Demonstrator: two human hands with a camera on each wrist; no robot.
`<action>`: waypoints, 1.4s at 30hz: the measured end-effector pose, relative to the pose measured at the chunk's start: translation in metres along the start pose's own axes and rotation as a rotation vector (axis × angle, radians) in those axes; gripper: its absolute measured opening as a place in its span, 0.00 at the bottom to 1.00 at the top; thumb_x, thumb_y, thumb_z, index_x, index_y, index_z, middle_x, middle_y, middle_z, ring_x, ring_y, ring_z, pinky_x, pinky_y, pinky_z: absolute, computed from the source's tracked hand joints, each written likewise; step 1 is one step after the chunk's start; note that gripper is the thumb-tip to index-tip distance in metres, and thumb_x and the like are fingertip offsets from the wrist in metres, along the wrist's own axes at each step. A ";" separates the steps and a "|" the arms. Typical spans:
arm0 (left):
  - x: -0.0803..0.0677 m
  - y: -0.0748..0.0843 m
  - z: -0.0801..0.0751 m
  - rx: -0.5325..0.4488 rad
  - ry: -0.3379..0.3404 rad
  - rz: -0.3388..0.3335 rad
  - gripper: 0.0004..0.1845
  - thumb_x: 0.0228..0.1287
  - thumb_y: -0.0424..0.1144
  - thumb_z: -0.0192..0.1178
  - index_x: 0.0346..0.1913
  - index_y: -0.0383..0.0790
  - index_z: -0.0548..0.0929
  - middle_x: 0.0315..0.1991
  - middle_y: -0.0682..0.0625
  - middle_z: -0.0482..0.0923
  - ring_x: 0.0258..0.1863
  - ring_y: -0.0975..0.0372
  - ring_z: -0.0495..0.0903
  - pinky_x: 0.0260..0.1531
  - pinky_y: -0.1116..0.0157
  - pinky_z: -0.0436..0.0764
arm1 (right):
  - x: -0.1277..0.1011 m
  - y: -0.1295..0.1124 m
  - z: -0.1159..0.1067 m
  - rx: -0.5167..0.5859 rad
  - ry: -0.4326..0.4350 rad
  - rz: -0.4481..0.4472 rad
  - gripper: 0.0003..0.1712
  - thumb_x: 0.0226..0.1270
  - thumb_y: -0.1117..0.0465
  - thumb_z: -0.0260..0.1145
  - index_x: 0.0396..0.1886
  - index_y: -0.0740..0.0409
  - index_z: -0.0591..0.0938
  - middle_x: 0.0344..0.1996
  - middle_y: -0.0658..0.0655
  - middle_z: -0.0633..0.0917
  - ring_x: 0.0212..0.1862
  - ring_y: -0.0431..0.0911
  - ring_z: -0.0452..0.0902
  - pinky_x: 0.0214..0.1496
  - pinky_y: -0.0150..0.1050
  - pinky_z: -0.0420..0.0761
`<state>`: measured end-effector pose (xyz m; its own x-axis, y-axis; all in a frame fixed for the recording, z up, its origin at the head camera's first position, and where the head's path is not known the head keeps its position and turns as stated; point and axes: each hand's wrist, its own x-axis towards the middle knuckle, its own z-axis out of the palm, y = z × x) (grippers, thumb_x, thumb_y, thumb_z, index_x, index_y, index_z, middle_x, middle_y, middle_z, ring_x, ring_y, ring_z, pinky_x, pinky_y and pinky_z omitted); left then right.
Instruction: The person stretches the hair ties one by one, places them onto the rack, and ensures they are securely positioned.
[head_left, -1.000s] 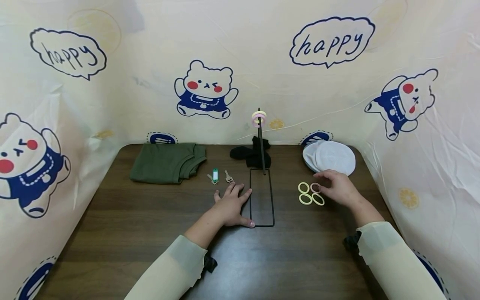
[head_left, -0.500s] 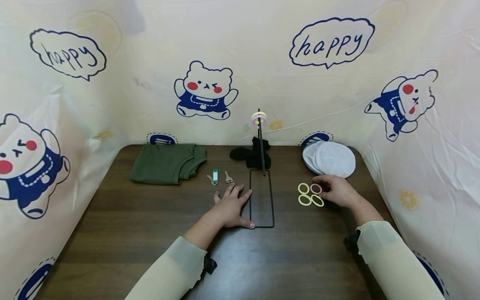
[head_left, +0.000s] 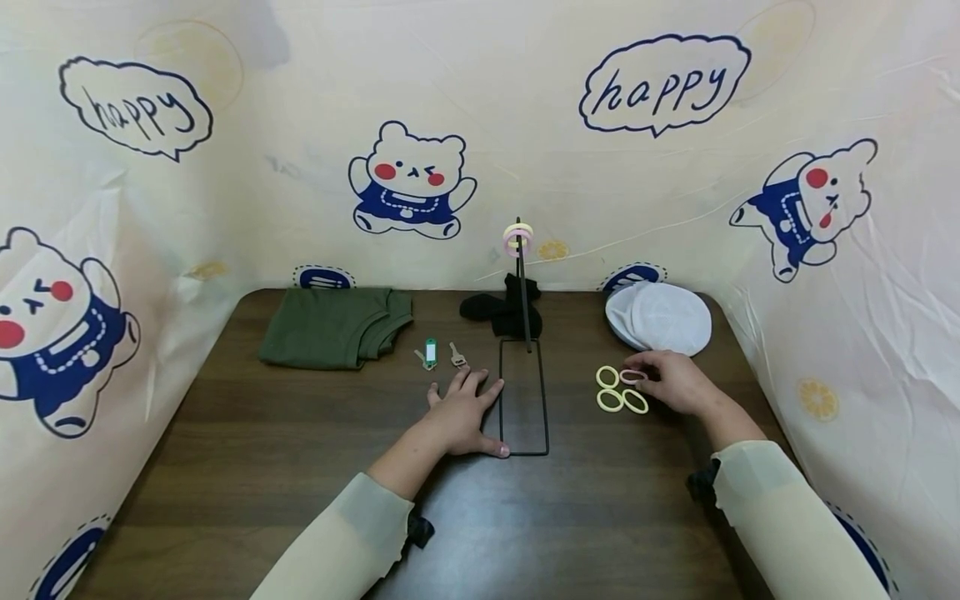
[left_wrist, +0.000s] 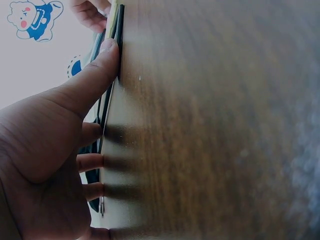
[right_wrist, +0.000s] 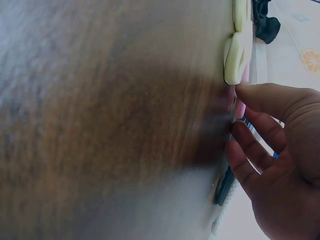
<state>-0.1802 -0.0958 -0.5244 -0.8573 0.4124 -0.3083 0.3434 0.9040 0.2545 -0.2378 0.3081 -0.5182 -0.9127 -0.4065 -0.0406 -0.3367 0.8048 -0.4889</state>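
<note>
Moved: right hand (head_left: 675, 382) now pinches the pink ring (head_left: 632, 377).
Left hand (head_left: 463, 412): flat, fingers open, beside the stand (head_left: 524, 398).
Writing: "happy" (head_left: 663, 83) on the wall.

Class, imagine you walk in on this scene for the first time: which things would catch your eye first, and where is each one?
Probably the black wire stand at the table's centre, its upright post carrying a yellow and a pink ring at the top. The left hand lies flat beside the stand's base. To the right, the right hand pinches a pink ring next to three yellow rings lying on the dark wooden table.
</note>
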 end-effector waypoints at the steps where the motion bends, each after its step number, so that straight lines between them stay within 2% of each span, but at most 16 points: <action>1: 0.000 0.000 0.000 0.000 -0.001 -0.001 0.64 0.47 0.79 0.67 0.84 0.60 0.52 0.84 0.49 0.44 0.83 0.46 0.35 0.65 0.23 0.49 | 0.000 0.000 0.000 -0.002 0.006 -0.007 0.18 0.68 0.65 0.72 0.57 0.62 0.86 0.49 0.60 0.88 0.54 0.58 0.81 0.59 0.60 0.76; 8: 0.001 -0.001 0.000 0.002 -0.005 -0.003 0.64 0.47 0.80 0.66 0.85 0.60 0.52 0.84 0.49 0.44 0.83 0.45 0.35 0.65 0.23 0.49 | -0.002 -0.003 -0.003 0.007 0.058 -0.003 0.16 0.67 0.65 0.72 0.54 0.62 0.87 0.48 0.61 0.88 0.53 0.59 0.82 0.58 0.59 0.77; 13: 0.001 -0.001 -0.001 0.004 -0.006 -0.003 0.64 0.47 0.80 0.66 0.85 0.60 0.51 0.84 0.49 0.44 0.83 0.45 0.35 0.65 0.24 0.49 | -0.003 -0.006 -0.006 0.003 0.109 -0.020 0.15 0.66 0.66 0.72 0.52 0.61 0.88 0.45 0.59 0.88 0.48 0.55 0.83 0.54 0.56 0.79; 19: 0.001 0.000 0.000 0.007 -0.007 -0.002 0.64 0.47 0.80 0.66 0.85 0.60 0.52 0.84 0.49 0.44 0.83 0.45 0.36 0.65 0.24 0.49 | -0.002 -0.016 -0.009 0.001 0.171 -0.103 0.14 0.65 0.69 0.72 0.50 0.59 0.89 0.40 0.54 0.88 0.41 0.48 0.81 0.48 0.51 0.81; 27: 0.001 0.000 -0.001 0.003 0.001 0.006 0.64 0.48 0.79 0.66 0.85 0.59 0.52 0.84 0.48 0.44 0.83 0.45 0.36 0.64 0.23 0.50 | 0.001 -0.038 -0.019 0.020 0.245 -0.206 0.14 0.65 0.70 0.73 0.50 0.58 0.89 0.43 0.53 0.89 0.41 0.45 0.83 0.45 0.49 0.83; 31: 0.000 0.000 -0.001 0.011 -0.004 0.005 0.64 0.48 0.79 0.66 0.85 0.59 0.52 0.84 0.48 0.44 0.82 0.45 0.36 0.65 0.23 0.50 | 0.001 -0.049 -0.022 0.010 0.297 -0.260 0.14 0.63 0.71 0.74 0.48 0.58 0.89 0.40 0.51 0.89 0.39 0.44 0.83 0.43 0.46 0.83; 36: 0.000 0.000 -0.002 0.014 -0.009 0.005 0.63 0.49 0.79 0.66 0.85 0.59 0.51 0.84 0.48 0.44 0.82 0.45 0.36 0.65 0.23 0.50 | 0.001 -0.062 -0.026 0.000 0.306 -0.289 0.15 0.62 0.70 0.75 0.49 0.56 0.89 0.41 0.50 0.89 0.40 0.43 0.82 0.44 0.44 0.83; 42: 0.000 0.000 -0.002 0.008 -0.009 0.006 0.63 0.49 0.79 0.66 0.85 0.59 0.51 0.84 0.48 0.44 0.82 0.44 0.38 0.65 0.23 0.49 | -0.001 -0.077 -0.031 0.002 0.292 -0.322 0.16 0.63 0.69 0.75 0.50 0.56 0.89 0.43 0.50 0.88 0.42 0.43 0.82 0.45 0.47 0.84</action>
<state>-0.1813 -0.0962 -0.5229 -0.8517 0.4190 -0.3145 0.3520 0.9023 0.2489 -0.2180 0.2596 -0.4532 -0.7881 -0.4972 0.3628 -0.6152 0.6558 -0.4376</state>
